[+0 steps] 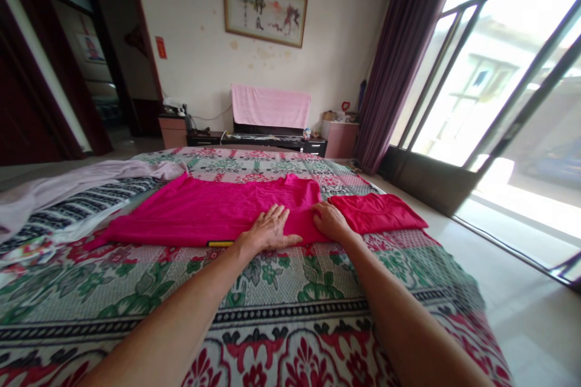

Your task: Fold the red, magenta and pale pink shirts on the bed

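Note:
A bright pink shirt (213, 208) lies spread across the patterned bedspread, with a yellow-and-black strip showing at its near edge. My left hand (271, 231) rests flat on its right half, fingers stretched out and thumb pointing right. At the shirt's right end is my right hand (333, 222), its fingers bent and closed on the fabric; the fingertips are partly hidden. Just beyond that hand, a red garment (385, 213) lies folded into a flat rectangle.
On the left of the bedspread (290, 305) lie a pale pink cloth (91, 174) and a black-and-white patterned garment (86, 202). A low cabinet (313, 147) with a towel-covered screen (272, 106) stands by the far wall. Glass doors (458, 103) are at the right.

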Demonstrator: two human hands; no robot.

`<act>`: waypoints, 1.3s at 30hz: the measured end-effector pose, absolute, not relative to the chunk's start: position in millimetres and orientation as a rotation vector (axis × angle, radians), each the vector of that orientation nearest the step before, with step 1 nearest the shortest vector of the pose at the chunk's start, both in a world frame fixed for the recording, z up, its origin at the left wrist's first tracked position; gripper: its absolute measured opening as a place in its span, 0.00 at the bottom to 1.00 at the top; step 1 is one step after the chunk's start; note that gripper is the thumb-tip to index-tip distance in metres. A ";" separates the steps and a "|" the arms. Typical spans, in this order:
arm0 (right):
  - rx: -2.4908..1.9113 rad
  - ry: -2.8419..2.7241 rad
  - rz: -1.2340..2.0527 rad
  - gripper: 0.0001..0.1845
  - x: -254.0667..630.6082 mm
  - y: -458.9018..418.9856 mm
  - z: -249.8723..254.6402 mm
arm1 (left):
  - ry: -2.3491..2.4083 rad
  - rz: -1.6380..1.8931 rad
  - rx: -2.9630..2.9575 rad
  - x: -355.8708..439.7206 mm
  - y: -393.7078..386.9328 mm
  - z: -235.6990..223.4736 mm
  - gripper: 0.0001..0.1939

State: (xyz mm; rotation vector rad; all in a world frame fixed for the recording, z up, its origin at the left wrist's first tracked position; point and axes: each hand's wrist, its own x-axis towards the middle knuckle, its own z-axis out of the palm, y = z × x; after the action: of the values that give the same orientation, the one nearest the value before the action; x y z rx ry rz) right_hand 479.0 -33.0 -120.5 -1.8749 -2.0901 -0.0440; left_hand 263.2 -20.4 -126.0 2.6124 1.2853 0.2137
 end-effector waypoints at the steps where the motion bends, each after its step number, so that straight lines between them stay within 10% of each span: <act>1: -1.855 -2.067 -0.042 0.18 480.2 -32.9 -122.1 | 1.293 0.237 2.617 260.9 -17.7 -126.2 0.46; 15: -1.848 -1.901 -0.095 0.18 483.7 -31.4 -128.5 | 1.228 0.797 2.832 242.7 12.5 -125.1 0.14; 39: -1.893 -1.871 -0.150 0.17 483.7 -28.8 -133.4 | 1.586 0.467 2.692 147.7 12.2 -121.9 0.27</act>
State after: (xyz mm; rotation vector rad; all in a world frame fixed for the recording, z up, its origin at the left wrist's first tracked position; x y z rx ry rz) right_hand 483.7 -28.8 -133.4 -1.8929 -1.8714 -0.1504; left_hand 147.7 12.2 -121.9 2.6919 1.5858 0.4669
